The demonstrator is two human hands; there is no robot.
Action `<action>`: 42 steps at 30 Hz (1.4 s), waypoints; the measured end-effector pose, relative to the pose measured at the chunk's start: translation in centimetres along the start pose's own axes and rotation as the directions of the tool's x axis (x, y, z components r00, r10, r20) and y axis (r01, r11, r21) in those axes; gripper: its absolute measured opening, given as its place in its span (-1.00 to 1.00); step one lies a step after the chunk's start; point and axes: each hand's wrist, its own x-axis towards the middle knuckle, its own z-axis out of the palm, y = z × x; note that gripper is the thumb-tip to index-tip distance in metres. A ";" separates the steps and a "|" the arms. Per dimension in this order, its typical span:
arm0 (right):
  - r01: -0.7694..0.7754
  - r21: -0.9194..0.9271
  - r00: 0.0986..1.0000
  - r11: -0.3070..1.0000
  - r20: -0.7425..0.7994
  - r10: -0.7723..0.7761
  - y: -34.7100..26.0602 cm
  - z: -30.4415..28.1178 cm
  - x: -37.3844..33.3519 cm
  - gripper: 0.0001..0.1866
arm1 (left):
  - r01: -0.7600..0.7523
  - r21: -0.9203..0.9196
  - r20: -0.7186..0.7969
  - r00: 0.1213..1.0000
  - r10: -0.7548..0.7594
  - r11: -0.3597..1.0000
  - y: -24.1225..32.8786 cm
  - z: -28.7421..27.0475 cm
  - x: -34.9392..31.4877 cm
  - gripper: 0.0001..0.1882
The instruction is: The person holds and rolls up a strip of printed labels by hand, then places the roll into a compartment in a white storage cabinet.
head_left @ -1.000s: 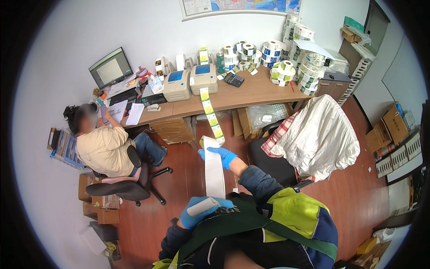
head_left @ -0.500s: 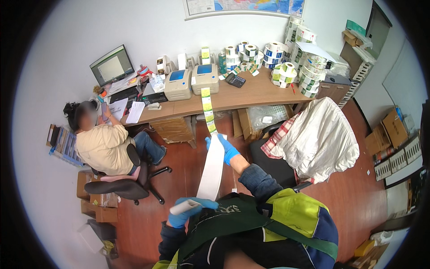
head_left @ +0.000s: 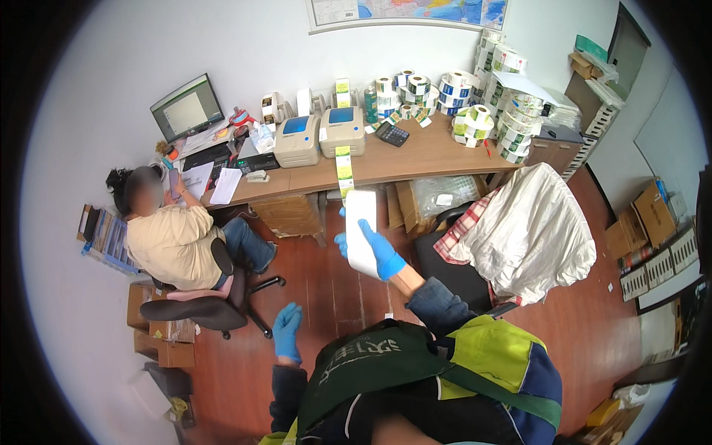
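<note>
Right hand [head_left: 374, 251]: blue-gloved, raised, fingers closed around the lower part of a white label strip [head_left: 361, 231].
Label strip: hangs off the front edge of the desk [head_left: 437, 152]; its yellow-green upper run climbs to the right one of two label printers [head_left: 342, 130] by that edge.
Left hand [head_left: 286, 331]: blue-gloved, fingers spread, holding nothing, low over the wooden floor [head_left: 334, 278], well apart from the strip.
Desk, right end: stacked label rolls [head_left: 475, 96], a calculator [head_left: 391, 133] just left of them.
Desk, left end: monitor [head_left: 187, 108], loose papers.
Seated person [head_left: 178, 233]: on an office chair at the left end.
Draped chair [head_left: 530, 230]: right of the strip, under white cloth.
</note>
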 end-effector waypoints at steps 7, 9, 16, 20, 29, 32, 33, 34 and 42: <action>-0.235 -0.414 0.972 0.879 -0.095 0.215 4.9 -0.6 -4.7 -0.46 | -0.660 0.449 0.348 0.750 0.562 0.603 11.0 11.4 -2.0 -0.49; -0.281 -0.459 0.958 0.842 -0.087 0.273 6.6 -0.8 -6.2 -0.47 | -0.695 0.443 0.400 0.719 0.569 0.566 11.6 13.2 -2.1 -0.44; -0.270 -0.535 0.926 0.800 0.084 0.369 6.1 1.6 -9.1 -0.55 | -0.583 0.527 0.439 0.810 0.389 0.619 10.0 13.3 -0.1 -0.53; -0.327 -0.486 0.908 0.811 0.074 0.411 5.7 1.7 -9.4 -0.57 | -0.202 0.175 0.449 0.888 0.104 0.964 10.0 12.6 1.5 -0.59; -0.326 -0.508 0.887 0.797 0.129 0.444 6.1 1.7 -9.0 -0.54 | 0.189 -0.094 0.768 0.639 -0.050 0.977 9.5 10.8 0.1 -0.43; -0.238 -0.575 0.898 0.783 0.176 0.403 6.2 2.3 -8.6 -0.61 | 0.031 0.190 0.764 0.623 -0.168 0.981 10.7 11.7 -0.6 -0.49; -0.211 -0.571 0.910 0.794 0.182 0.373 5.9 2.7 -8.4 -0.63 | -0.009 0.304 0.743 0.628 -0.232 0.953 11.3 12.0 -0.7 -0.51; -0.185 -0.566 0.920 0.803 0.187 0.344 5.6 3.4 -8.4 -0.64 | 0.024 0.303 0.724 0.644 -0.247 0.953 11.1 11.9 -0.5 -0.55; 0.069 -0.986 0.952 0.152 0.020 -0.304 5.5 -2.1 -7.8 -0.67 | -0.228 0.022 0.470 0.862 0.191 0.973 8.5 12.0 0.9 -0.73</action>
